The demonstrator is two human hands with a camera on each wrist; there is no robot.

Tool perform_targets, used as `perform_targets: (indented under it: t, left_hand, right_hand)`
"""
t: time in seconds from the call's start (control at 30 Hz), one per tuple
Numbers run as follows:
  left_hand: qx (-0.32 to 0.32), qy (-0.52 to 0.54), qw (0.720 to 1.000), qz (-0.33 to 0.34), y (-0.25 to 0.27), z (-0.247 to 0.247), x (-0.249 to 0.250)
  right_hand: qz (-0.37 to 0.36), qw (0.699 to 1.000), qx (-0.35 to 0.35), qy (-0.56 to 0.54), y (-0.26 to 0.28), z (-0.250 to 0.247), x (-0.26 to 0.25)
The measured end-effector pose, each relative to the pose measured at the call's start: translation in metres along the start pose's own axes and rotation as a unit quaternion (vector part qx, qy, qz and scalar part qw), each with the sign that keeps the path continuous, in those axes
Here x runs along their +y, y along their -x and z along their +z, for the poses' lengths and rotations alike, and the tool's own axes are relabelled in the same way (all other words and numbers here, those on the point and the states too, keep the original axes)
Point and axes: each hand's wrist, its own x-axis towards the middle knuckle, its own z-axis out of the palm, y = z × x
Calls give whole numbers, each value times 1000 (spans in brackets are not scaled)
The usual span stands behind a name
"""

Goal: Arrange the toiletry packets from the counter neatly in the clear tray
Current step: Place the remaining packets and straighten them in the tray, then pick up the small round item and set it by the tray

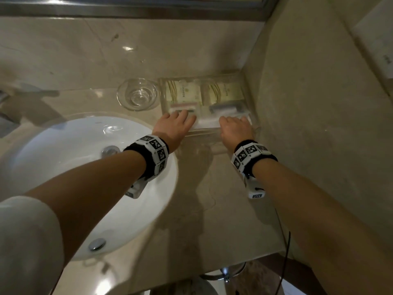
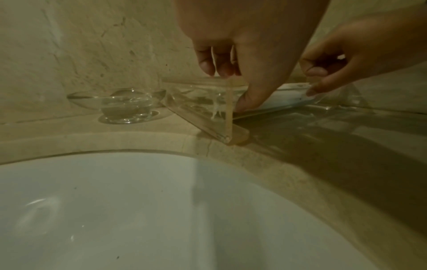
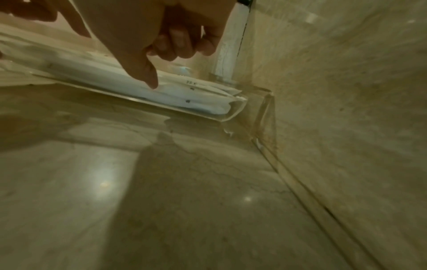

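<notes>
The clear tray [image 1: 162, 96] sits in the counter corner against the right wall. Two beige toiletry packets [image 1: 184, 91] lie side by side at its back, with smaller packets in front of them. A white packet [image 1: 208, 122] lies along the near wall. My left hand [image 1: 174, 122] grips the tray's near-left corner [image 2: 227, 127], thumb down the front and fingers curled inside. My right hand [image 1: 235, 124] holds the near-right part of the tray [image 3: 196, 113]. Its thumb is by the white packet [image 3: 97, 76] and its fingers are curled behind.
A clear glass bowl [image 1: 137, 94] stands just left of the tray. The white sink basin [image 1: 74, 167] takes up the left of the counter, with a faucet [image 1: 12, 107] at the far left. The marble wall [image 1: 319, 103] closes off the right side.
</notes>
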Motion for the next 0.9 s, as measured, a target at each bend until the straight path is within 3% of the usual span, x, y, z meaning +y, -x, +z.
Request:
perform_targets:
  t: [0.2,0.33,0.47,0.67,0.77,0.9]
  left_hand:
    - [0,91,996,-10,9,-11,-15]
    - [55,151,981,-111,34,-11,-51]
    - [29,186,957,-221,70,-6,-101]
    - [-33,166,930,-327,158,14,-165]
    - [-32,174,898,-402,209,27,-190]
    - [14,208,831,-516,261,36,-224]
  right_hand:
    - [-4,998,-46,-49,-4,-22,-8]
    - [-42,995,-15,-94,-17,-42,-44]
    - [-32,983,-6,-181,-48,-61,-95]
    - [13,962,-33,-270,-86,-63,-176]
    - [25,950,-43,-308,-97,-57,-211]
    - [12,948,-73,-310,-106,-54,-251]
